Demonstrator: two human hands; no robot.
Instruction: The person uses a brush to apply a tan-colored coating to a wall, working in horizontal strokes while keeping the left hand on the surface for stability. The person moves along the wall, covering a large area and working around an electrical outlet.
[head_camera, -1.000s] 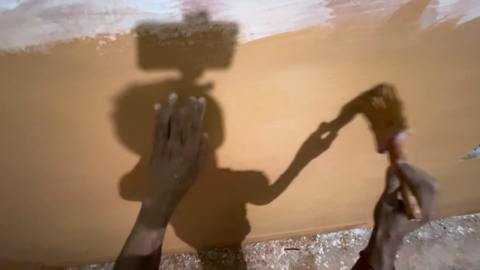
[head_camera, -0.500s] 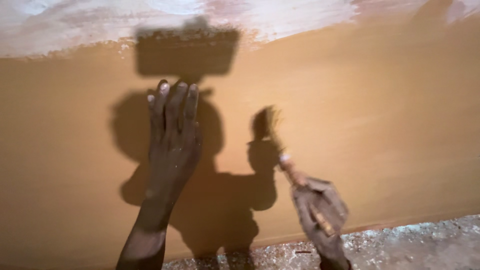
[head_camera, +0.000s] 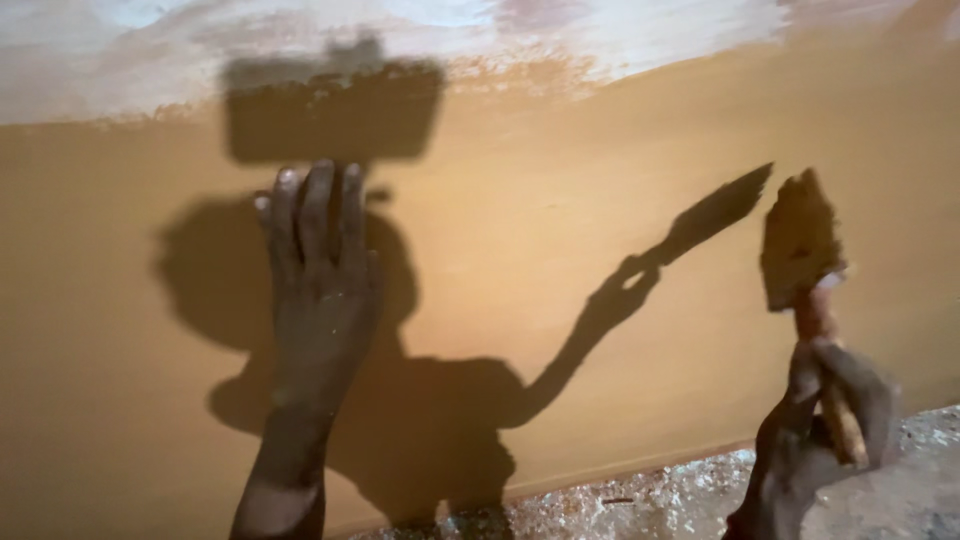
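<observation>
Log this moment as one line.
left hand: flat on ochre wall | right hand: grips paintbrush, bristles up, at wall | wall top: white, unpainted

single head-worn view, close, facing the ochre wall (head_camera: 600, 300), floor strip (head_camera: 900, 490) at bottom

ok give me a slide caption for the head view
Left hand flat against an ochre-painted wall while the right hand holds up a paint-caked brush.
</observation>
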